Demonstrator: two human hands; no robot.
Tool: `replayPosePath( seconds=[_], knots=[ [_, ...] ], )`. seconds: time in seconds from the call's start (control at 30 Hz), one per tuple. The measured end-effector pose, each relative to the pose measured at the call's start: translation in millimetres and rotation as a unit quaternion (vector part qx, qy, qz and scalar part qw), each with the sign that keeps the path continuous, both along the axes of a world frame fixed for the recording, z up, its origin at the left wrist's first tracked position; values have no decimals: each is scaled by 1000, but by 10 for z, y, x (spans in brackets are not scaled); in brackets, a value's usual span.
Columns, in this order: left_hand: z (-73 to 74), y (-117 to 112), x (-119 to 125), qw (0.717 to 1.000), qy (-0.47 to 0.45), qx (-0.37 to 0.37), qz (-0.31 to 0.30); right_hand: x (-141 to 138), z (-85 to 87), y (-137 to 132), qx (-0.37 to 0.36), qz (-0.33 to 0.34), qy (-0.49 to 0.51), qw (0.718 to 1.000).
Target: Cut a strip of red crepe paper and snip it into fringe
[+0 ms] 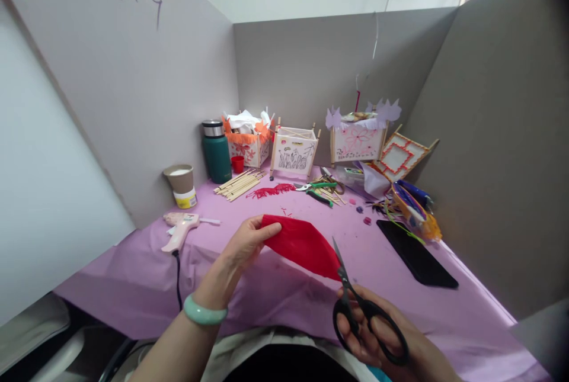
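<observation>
Purple-clothed table (249, 213) — left: glue gun (181, 229), green bottle (217, 156) | middle: sticks (240, 185), red fringe (274, 191), pliers (322, 185) | right: black slab (418, 254)

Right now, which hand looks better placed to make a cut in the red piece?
Probably the right hand: it holds the black scissors, with their blades at the piece's right end. The left hand pinches the red piece farther left.

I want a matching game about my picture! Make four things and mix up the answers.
Things:
1. black scissors
2. red sheet
3. glue gun
4. bottle

Clues:
A. dark green, standing upright
B. held by the left hand
C. pale pink, with a black cord
D. held in the right hand

Pairs: 1-D, 2-B, 3-C, 4-A
</observation>
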State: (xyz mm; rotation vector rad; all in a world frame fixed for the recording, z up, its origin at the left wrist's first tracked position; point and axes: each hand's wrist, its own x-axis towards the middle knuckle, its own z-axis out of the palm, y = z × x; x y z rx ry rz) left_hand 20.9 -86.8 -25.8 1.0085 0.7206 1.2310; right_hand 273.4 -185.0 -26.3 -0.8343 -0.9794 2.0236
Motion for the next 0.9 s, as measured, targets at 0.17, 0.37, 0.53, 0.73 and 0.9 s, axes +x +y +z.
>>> replayPosePath(
  seconds=[0.17,0.37,0.53,0.73,0.9],
  knots=[
    [118,-19,-80,999,36,2,22,47,-78,7,15,21,-8,1000],
    [273,-15,-238,993,114,-7,8,99,-144,25,64,44,-8,997],
    [381,-8,-319,989,147,18,7,107,-185,46,105,45,8,993],
    [451,-12,-371,983,178,36,-17,133,-189,58,153,80,3,985],
    [460,14,-395,980,190,57,-13,130,-198,39,160,89,28,983]
  ],
)
